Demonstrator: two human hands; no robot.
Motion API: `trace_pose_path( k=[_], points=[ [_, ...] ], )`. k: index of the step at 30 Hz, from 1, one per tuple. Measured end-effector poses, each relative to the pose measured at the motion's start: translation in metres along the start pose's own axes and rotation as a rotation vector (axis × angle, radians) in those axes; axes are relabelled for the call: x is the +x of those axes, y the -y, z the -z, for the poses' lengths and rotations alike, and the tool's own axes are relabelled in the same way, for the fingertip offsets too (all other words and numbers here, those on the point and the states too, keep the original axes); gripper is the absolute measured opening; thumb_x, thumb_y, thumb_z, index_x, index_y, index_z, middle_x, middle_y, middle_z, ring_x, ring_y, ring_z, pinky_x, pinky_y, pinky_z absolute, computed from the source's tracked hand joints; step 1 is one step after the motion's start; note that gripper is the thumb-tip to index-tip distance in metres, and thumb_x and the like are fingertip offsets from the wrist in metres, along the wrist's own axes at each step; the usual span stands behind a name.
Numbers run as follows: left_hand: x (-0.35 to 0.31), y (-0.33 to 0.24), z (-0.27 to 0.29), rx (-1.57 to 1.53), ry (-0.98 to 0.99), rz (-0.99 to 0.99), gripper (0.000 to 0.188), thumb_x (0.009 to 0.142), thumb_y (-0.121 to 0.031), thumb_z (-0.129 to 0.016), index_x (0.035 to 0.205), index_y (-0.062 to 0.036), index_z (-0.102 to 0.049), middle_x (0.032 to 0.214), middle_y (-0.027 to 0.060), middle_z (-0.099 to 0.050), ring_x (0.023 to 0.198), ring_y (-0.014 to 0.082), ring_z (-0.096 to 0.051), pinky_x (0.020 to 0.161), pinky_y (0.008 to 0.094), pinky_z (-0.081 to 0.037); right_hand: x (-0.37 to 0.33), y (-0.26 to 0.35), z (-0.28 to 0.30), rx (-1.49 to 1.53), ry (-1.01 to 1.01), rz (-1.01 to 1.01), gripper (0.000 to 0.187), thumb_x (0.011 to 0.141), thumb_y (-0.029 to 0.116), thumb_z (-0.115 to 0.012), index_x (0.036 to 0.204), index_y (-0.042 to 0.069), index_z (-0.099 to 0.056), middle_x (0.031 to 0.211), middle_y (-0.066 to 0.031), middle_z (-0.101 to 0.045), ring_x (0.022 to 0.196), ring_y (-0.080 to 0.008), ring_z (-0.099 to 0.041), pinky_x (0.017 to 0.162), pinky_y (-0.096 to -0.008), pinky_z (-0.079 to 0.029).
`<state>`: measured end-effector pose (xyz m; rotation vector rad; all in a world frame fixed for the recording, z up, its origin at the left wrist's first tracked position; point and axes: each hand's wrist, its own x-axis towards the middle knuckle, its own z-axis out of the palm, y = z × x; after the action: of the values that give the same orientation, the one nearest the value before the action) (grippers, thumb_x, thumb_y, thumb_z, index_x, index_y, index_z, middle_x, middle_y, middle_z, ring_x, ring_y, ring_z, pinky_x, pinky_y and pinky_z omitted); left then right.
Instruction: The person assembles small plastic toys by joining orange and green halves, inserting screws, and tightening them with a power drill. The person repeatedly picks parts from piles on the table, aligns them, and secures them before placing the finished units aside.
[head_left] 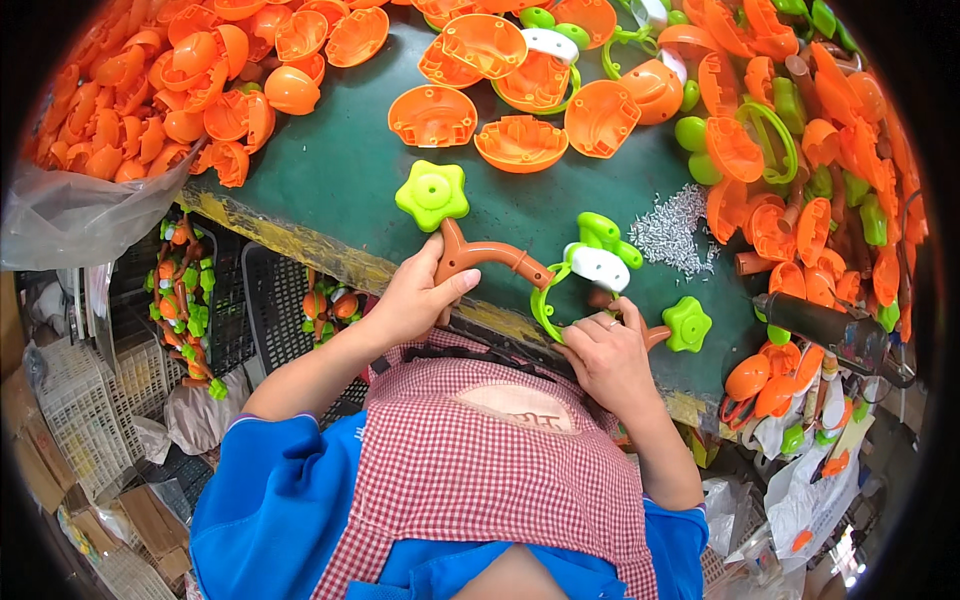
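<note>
My left hand (412,298) is closed round a forked brown plastic branch (490,258). A light green five-pointed knob (432,196) caps its upper end. The branch's other end meets a thin green plastic ring (541,306). My right hand (608,352) pinches the lower part of this ring. Above the ring, touching it, is a white and green plastic piece (598,264) with rounded lobes. From behind my right hand a short brown stem sticks out, with another green five-pointed knob (687,325) on it. Where that stem joins the ring is hidden by my fingers.
Small silver screws (675,232) lie heaped on the green tabletop (345,150). Orange shells (432,115) sit along the back, with piles left and right. A black-handled power screwdriver (825,328) lies at the right. Plastic crates (85,400) stand below the yellow table edge (290,240).
</note>
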<state>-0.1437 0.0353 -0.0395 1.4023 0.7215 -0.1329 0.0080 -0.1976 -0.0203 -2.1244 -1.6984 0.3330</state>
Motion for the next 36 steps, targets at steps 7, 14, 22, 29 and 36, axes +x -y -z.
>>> trace_pose_path(
  k=[7,14,22,29,36],
  points=[
    [0.010,0.016,0.011,0.693,-0.106,-0.307,0.049,0.093,-0.028,-0.063,0.124,0.0030,-0.040,0.076,0.0119,-0.059,0.066,0.0261,-0.061,0.062,0.0385,-0.050,-0.006,-0.001,0.003,0.006,0.054,0.054,0.010,0.078,0.005,-0.058,0.087,0.009,-0.058,0.073,-0.0023,-0.060,0.074,-0.0198,-0.061,0.085,-0.0395,-0.044],
    [0.013,-0.014,0.025,0.412,0.174,-0.053,0.052,0.091,-0.028,-0.063,0.123,0.0050,-0.040,0.088,0.0268,-0.064,0.084,0.0454,-0.062,0.073,0.0486,-0.048,-0.006,0.002,0.007,0.034,0.098,0.056,0.011,0.079,0.006,-0.057,0.088,0.009,-0.059,0.073,-0.0023,-0.061,0.074,-0.0198,-0.061,0.085,-0.0398,-0.044],
    [0.014,-0.003,0.007,0.652,0.054,-0.215,0.050,0.091,-0.032,-0.064,0.118,0.0031,-0.042,0.092,0.0278,-0.062,0.087,0.0453,-0.062,0.074,0.0467,-0.048,-0.003,0.014,0.004,0.047,0.097,0.021,0.014,0.081,0.007,-0.056,0.094,0.008,-0.061,0.074,-0.0033,-0.061,0.073,-0.0201,-0.061,0.083,-0.0390,-0.043],
    [0.002,-0.031,0.021,0.820,-0.024,-0.414,0.042,0.093,-0.036,-0.061,0.116,-0.0005,-0.061,0.092,0.0200,-0.068,0.089,0.0354,-0.067,0.078,0.0410,-0.053,0.000,0.013,-0.011,-0.034,-0.028,-0.057,0.021,0.079,0.006,-0.062,0.100,0.006,-0.064,0.079,-0.0047,-0.060,0.074,-0.0204,-0.060,0.080,-0.0389,-0.042],
    [0.140,-0.077,0.154,1.628,-1.041,-0.945,0.020,0.082,-0.009,-0.064,0.102,-0.0071,-0.067,0.101,0.0069,-0.067,0.097,0.0268,-0.062,0.091,0.0373,-0.049,0.007,0.023,-0.010,-0.029,-0.122,-0.087,0.023,0.075,0.005,-0.068,0.098,0.004,-0.067,0.098,-0.0069,-0.061,0.093,-0.0263,-0.059,0.083,-0.0405,-0.045]
  ],
)
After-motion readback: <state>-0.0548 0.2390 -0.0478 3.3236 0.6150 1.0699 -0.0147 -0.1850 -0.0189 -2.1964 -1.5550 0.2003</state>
